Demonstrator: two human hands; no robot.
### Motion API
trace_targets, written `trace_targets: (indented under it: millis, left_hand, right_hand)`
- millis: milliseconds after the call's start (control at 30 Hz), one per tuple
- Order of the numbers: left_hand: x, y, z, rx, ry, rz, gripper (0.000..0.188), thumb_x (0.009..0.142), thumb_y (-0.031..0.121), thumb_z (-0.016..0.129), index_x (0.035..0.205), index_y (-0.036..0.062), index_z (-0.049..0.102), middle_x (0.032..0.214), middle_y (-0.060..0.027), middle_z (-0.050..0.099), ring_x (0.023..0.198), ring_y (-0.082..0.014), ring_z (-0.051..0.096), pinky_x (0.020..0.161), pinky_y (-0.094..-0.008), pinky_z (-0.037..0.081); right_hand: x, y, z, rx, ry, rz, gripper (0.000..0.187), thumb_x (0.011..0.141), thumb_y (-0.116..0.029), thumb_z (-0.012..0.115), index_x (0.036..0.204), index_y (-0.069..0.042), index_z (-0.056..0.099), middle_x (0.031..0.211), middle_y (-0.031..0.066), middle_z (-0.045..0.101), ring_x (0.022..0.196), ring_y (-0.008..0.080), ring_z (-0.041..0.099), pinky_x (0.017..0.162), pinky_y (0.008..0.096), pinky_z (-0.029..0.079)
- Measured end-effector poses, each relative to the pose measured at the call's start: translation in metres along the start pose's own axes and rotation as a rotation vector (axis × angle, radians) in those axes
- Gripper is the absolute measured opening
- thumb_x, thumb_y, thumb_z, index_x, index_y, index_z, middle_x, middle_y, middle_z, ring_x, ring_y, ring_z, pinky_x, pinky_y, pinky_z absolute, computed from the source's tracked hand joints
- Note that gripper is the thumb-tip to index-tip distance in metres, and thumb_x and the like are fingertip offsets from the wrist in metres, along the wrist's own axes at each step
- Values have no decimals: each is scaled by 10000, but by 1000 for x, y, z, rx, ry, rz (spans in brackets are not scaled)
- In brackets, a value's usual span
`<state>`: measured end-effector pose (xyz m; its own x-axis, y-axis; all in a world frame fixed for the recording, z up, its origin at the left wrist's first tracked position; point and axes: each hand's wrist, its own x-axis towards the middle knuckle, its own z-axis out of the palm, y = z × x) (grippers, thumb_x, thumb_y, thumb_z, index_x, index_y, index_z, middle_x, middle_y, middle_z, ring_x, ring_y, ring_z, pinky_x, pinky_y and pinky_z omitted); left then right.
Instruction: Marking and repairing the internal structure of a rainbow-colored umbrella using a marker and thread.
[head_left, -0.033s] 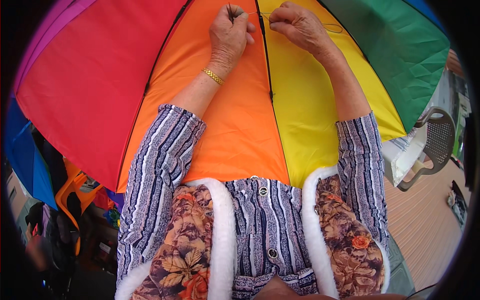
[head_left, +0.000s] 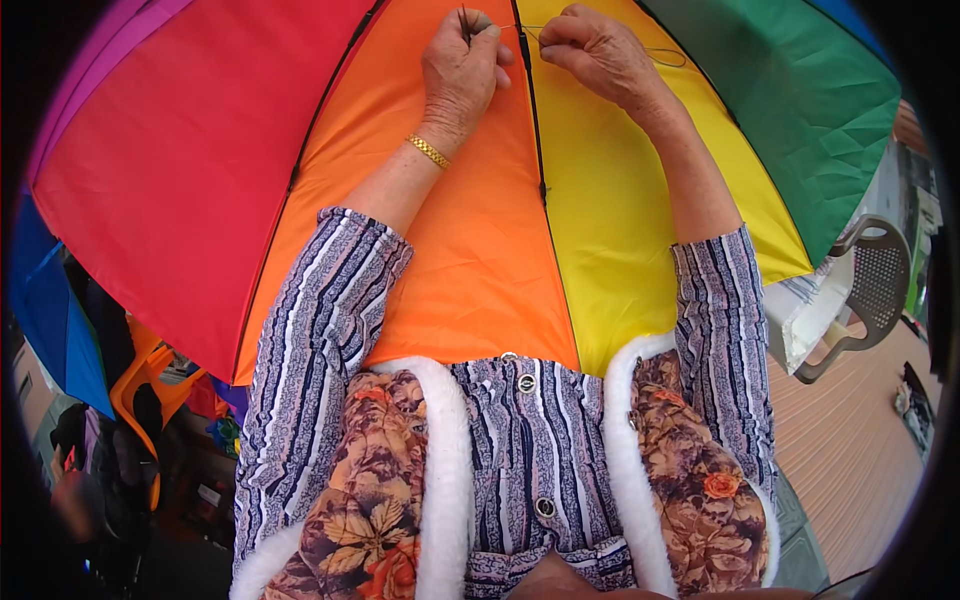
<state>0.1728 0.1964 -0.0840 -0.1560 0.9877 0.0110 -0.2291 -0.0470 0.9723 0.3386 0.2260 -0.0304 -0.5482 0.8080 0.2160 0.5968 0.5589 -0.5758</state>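
An opened umbrella (head_left: pixel 440 260) with panels of several colours spreads before me, its inner side with dark ribs toward me. Over the orange panel, my left hand (head_left: pixel 463 65) is closed around a dark, thin, pointed tool (head_left: pixel 464 22); its exact kind is hidden by the fingers. My right hand (head_left: pixel 598 58) pinches thin thread over the yellow panel. The thread (head_left: pixel 668 52) loops out to the right of that hand, and a fine strand runs between both hands across the black rib (head_left: pixel 533 110). Whether a needle is between my right fingertips cannot be seen.
A brown perforated chair (head_left: pixel 878 285) stands at the right beside a white box-like thing (head_left: pixel 812 315). To the left are an orange chair (head_left: pixel 150 385), a blue umbrella (head_left: pixel 65 320) and dark clutter. The umbrella's lower edge meets my waist.
My left hand has shifted very slightly to the right with the pointed tool. My right hand and the umbrella look the same.
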Motion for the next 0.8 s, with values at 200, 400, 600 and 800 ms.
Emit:
trace_targets:
  millis: [200, 400, 600, 800]
  left_hand:
    - [5, 4, 7, 65, -65, 1, 62, 919, 86, 500, 865, 79, 471, 670, -7, 521, 474, -66, 472, 430, -187, 428]
    - [0, -4, 1, -179, -17, -7, 34, 918, 74, 499, 920, 74, 465, 696, -31, 557, 478, -86, 515, 453, -194, 456]
    - [-2, 1, 1, -237, -8, -7, 46, 922, 77, 499, 940, 77, 457, 704, -40, 572, 483, -95, 541, 468, -197, 468]
    - [-5, 5, 5, -242, 22, -32, 43, 924, 79, 498, 937, 76, 457, 699, -38, 572, 476, -95, 542, 470, -196, 469]
  right_hand:
    - [-1, -5, -3, 55, 26, 6, 78, 764, -109, 645, 780, -33, 641, 755, 127, 589, 727, 280, 589, 653, 347, 460]
    - [-2, -4, -5, 46, 29, -11, 78, 767, -107, 646, 784, -31, 642, 754, 124, 590, 723, 276, 591, 649, 343, 460]
    - [-4, -5, -10, 47, 31, 14, 78, 765, -104, 651, 790, -31, 646, 751, 119, 591, 721, 270, 592, 646, 338, 460]
    - [-6, -7, -11, 39, 44, 44, 77, 764, -105, 656, 789, -33, 647, 751, 114, 591, 718, 266, 591, 643, 336, 459]
